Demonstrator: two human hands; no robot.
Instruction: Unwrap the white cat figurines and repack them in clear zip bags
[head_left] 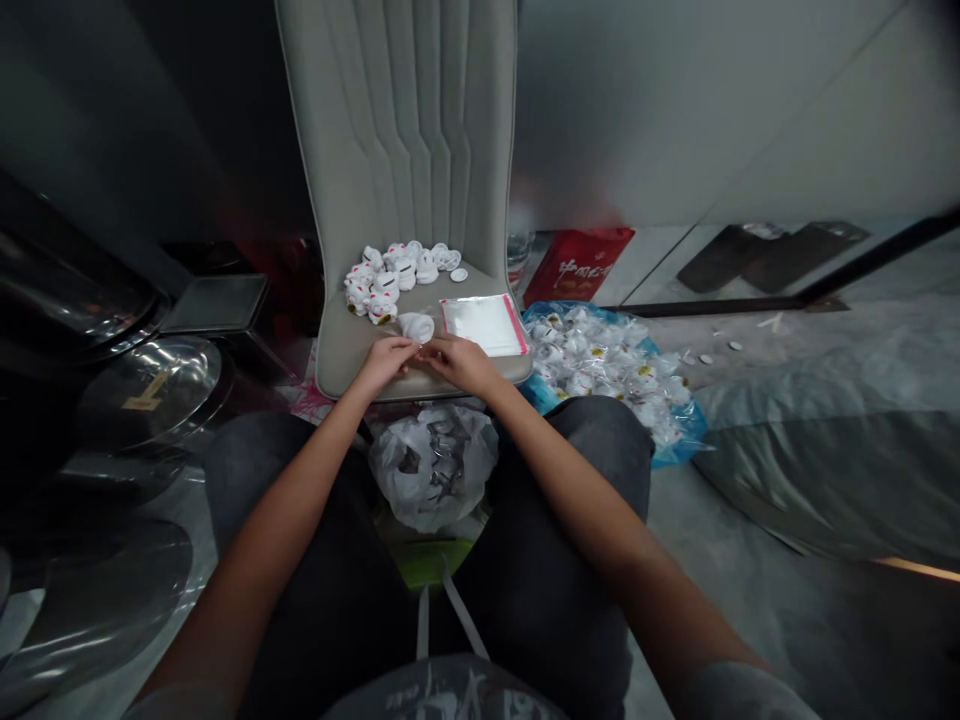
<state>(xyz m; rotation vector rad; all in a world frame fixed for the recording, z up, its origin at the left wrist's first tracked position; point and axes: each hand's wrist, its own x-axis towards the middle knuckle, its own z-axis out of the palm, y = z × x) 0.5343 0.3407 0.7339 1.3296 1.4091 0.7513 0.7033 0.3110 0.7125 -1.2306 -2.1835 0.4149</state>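
Both hands meet at the front of a grey chair seat [341,365]. My left hand [390,358] and my right hand [457,360] have their fingers closed on the near end of a clear bag with a white figurine [416,327] inside. Just beyond the hands, a pile of small white figurines [384,283] with red and gold marks lies on the seat. Round white discs [458,275] are at the pile's right end. A stack of clear bags [486,325] with a red edge rests on the seat right of the held bag.
On the floor at the right, a blue plastic bag [694,430] holds many bagged figurines [600,350]. Behind it stands a red paper bag [581,265]. A whitish plastic bag [435,470] hangs between the knees. Shiny metal containers [157,390] stand at the left.
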